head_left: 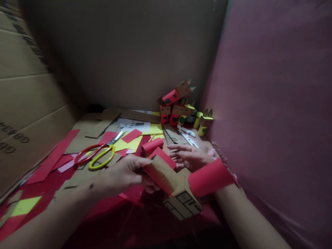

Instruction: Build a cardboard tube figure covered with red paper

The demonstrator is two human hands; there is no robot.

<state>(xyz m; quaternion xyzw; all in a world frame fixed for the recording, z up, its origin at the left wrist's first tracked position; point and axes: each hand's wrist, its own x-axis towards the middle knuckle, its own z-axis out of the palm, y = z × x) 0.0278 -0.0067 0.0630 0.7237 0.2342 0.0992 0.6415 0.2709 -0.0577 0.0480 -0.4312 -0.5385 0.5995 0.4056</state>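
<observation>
My left hand [135, 173] is closed on the edge of a brown cardboard tube [164, 173] that has red paper along its side. The tube joins a small cardboard box [184, 200] with black lines drawn on its end. A red tube [211, 177] sticks out to the right of the box, above my right wrist. My right hand [190, 156] is behind the piece with its fingers stretched out to the left and the palm partly showing. Just beyond the piece lies a small red roll [153, 146].
Scissors [103, 152] with red and yellow handles lie left among red and yellow paper scraps [132, 143]. White markers [188, 136] lie behind my right hand. Several red and yellow cardboard figures [176, 112] stand at the back. A cardboard panel [28, 93] rises at left.
</observation>
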